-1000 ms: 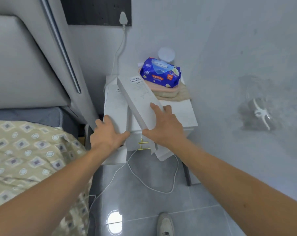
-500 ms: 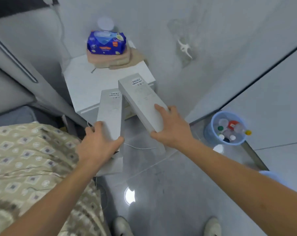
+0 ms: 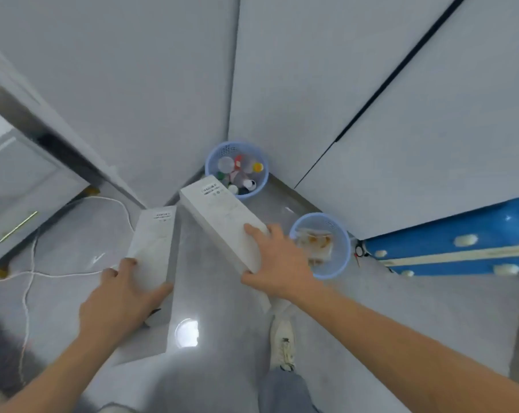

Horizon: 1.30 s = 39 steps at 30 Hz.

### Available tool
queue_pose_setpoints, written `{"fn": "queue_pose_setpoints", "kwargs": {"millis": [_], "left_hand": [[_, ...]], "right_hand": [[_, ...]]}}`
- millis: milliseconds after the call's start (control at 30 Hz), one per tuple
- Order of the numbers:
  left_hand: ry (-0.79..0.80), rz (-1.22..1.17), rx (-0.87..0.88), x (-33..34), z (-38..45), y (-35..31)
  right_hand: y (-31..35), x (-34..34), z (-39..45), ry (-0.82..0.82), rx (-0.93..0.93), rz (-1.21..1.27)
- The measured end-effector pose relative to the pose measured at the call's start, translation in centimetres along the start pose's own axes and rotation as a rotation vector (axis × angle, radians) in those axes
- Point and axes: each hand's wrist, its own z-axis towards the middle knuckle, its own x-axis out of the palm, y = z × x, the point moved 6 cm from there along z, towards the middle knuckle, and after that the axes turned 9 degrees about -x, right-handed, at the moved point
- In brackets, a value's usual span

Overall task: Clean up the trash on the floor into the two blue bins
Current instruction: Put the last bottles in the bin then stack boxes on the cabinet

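Observation:
Each hand carries a long white cardboard box above the grey floor. My left hand (image 3: 124, 293) grips the near end of the left white box (image 3: 154, 242). My right hand (image 3: 277, 263) grips the right white box (image 3: 222, 216), whose far labelled end reaches over the edge of the far blue bin (image 3: 259, 186) in the wall corner, which holds several bottles. The near blue bin (image 3: 340, 263), just right of my right hand, holds clear plastic wrappers with orange bits.
White wardrobe doors (image 3: 371, 99) stand behind the bins. A blue case (image 3: 460, 242) lies at the right against the doors. A white cable (image 3: 32, 275) trails over the floor at left beside a white nightstand (image 3: 17, 198). My shoe (image 3: 283, 341) is below.
I have turned right from the nightstand toward the corner. Both boxes came along in my hands, and the two blue bins now lie just ahead of them.

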Motion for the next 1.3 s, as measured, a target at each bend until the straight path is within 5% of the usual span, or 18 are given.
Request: {"fn": "queue_pose_setpoints", "kwargs": {"millis": [233,433,967,1300], "left_hand": [[0.076,0.091,0.268,7.8,-5.7,-18.3],[0.138,0.202,0.394,14.6,-7.7,-27.9],[0.152,0.501,0.474,25.3,-3.8,-37.9],[0.099,0.540,0.477,28.8,-0.7,-41.8]], "right_hand": [[-20.0,-1.5,-7.9,0.036,0.313,0.020],[-29.5,1.4,-10.5,0.177,0.489,0.028],[-37.7,8.2,-3.9,0.381,0.486,-0.021],[-39.3,10.8,-0.9,0.353,0.413,-0.111]]}}
